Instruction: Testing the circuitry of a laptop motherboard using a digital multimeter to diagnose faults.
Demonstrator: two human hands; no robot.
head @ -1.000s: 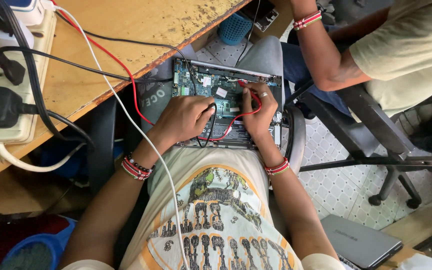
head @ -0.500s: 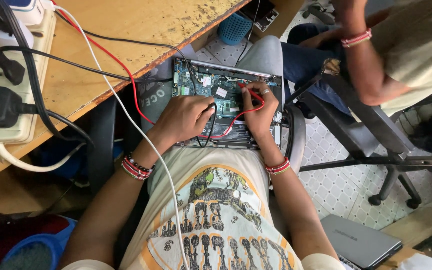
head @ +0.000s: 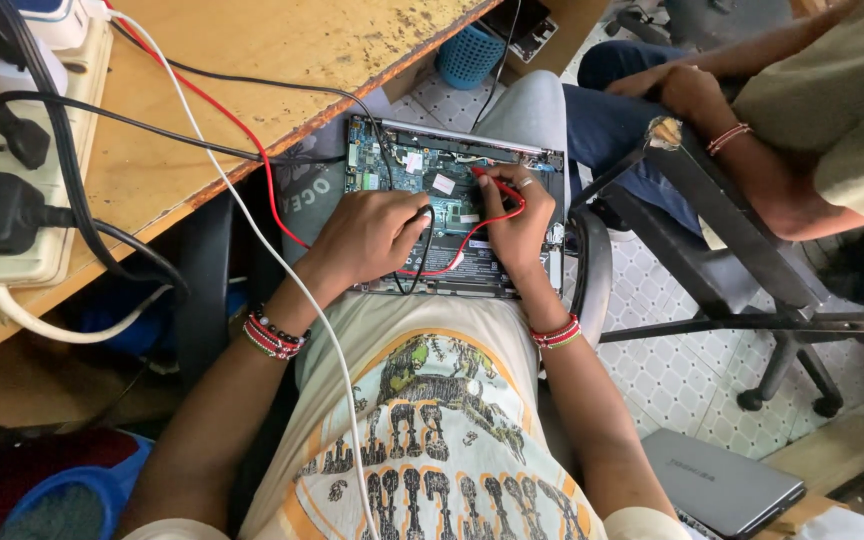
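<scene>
An opened laptop (head: pixel 402 160) lies bottom-up on my lap, its green circuit board exposed. My left hand (head: pixel 367 235) rests on the board and pinches a black test probe (head: pixel 422 215) with a black lead. My right hand (head: pixel 517 225) holds a red test probe (head: pixel 492 182), its tip down on the board. The red lead (head: pixel 252 150) and black lead run from the probes up over the wooden desk (head: pixel 252 50).
A power strip (head: pixel 12 150) with black plugs sits on the desk at left. A white cable (head: pixel 282 280) crosses my left arm. Another person sits on an office chair (head: pixel 712 250) at right, hand on the armrest. A closed grey laptop (head: pixel 717 485) lies at the lower right. A blue basket (head: pixel 467 55) stands on the floor.
Both my hands stay on the board with the probes, barely shifted. The person at right has lowered an arm and now rests a hand by the chair's armrest.
</scene>
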